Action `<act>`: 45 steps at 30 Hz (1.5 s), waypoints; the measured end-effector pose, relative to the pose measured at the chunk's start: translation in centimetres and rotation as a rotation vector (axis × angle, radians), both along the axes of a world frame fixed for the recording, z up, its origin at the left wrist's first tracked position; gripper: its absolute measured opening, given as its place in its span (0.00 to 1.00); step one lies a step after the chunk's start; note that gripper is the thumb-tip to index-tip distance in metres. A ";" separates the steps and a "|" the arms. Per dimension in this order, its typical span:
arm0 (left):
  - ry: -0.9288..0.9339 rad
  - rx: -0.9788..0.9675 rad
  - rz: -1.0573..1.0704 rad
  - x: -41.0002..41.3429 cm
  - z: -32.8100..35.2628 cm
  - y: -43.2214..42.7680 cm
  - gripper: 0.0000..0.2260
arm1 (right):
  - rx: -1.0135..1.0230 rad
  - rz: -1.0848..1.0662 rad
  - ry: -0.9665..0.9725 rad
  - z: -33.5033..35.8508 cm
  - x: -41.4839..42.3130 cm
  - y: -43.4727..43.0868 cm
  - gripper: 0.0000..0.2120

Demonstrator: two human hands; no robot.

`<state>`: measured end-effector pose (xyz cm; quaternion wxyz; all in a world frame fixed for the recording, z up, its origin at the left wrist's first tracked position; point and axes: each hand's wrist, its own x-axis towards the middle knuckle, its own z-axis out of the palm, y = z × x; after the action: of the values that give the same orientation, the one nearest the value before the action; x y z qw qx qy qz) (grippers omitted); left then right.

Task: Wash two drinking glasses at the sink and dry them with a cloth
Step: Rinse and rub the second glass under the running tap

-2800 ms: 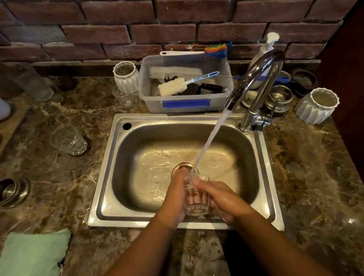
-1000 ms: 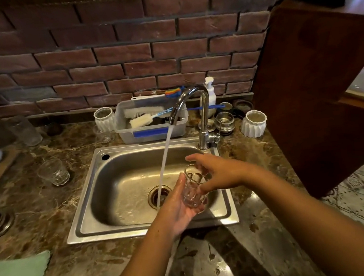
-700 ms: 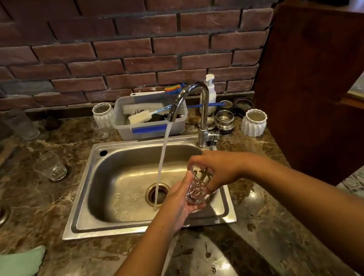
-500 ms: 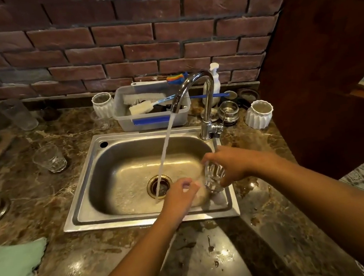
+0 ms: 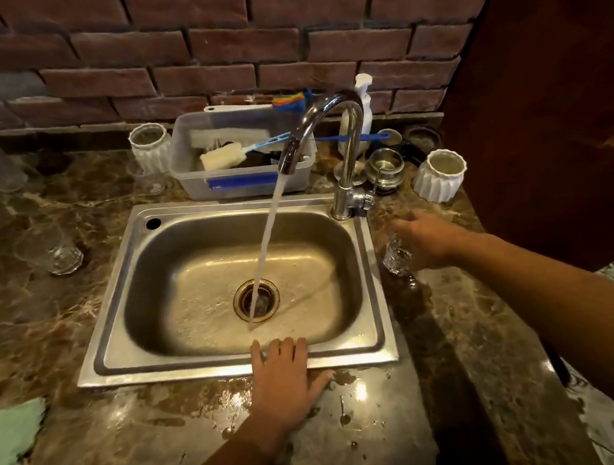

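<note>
My right hand [image 5: 425, 242] grips a small clear drinking glass [image 5: 395, 256] over the marble counter just right of the steel sink [image 5: 378, 340]; the glass is blurred. My left hand [image 5: 284, 381] rests flat, fingers spread, on the sink's front rim and the wet counter, holding nothing. A second clear glass [image 5: 54, 252] stands on the counter left of the sink. Water runs from the chrome tap [image 5: 340, 138] into the drain [image 5: 256, 299]. A green cloth [image 5: 2, 452] lies at the near left edge.
A plastic tub [image 5: 243, 178] with brushes stands behind the sink. White ribbed cups [image 5: 440, 175] [image 5: 151, 147] flank it, and small steel bowls [image 5: 384, 167] sit near the tap. A dark wooden panel [image 5: 551, 83] rises on the right. Water drops spot the counter.
My right hand carried the glass out of the sink to the counter on the right. My left hand let go of it and dropped onto the sink's front rim.
</note>
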<state>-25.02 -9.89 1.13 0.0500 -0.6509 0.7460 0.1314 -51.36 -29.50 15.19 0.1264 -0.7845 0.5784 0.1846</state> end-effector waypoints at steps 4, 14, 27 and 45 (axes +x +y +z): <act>0.051 -0.038 0.025 0.1 -0.5 0.0 0.34 | -0.020 -0.033 -0.024 -0.6 -1.2 -2.0 0.43; 0.041 -0.078 0.030 0.1 -0.8 -0.2 0.32 | -0.002 -0.102 -0.064 -1.0 -3.1 -5.3 0.44; 0.096 -0.208 0.023 0.1 -1.1 0.1 0.26 | -0.099 -0.155 -0.066 -2.8 -3.1 -4.3 0.45; 0.021 -0.007 0.085 11.5 0.4 3.8 0.30 | 0.149 -0.301 -0.407 -6.4 14.7 15.6 0.32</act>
<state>-13.57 -6.06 1.58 0.0343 -0.6810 0.7185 0.1374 -36.64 -13.93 8.76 0.3236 -0.6991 0.6360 0.0443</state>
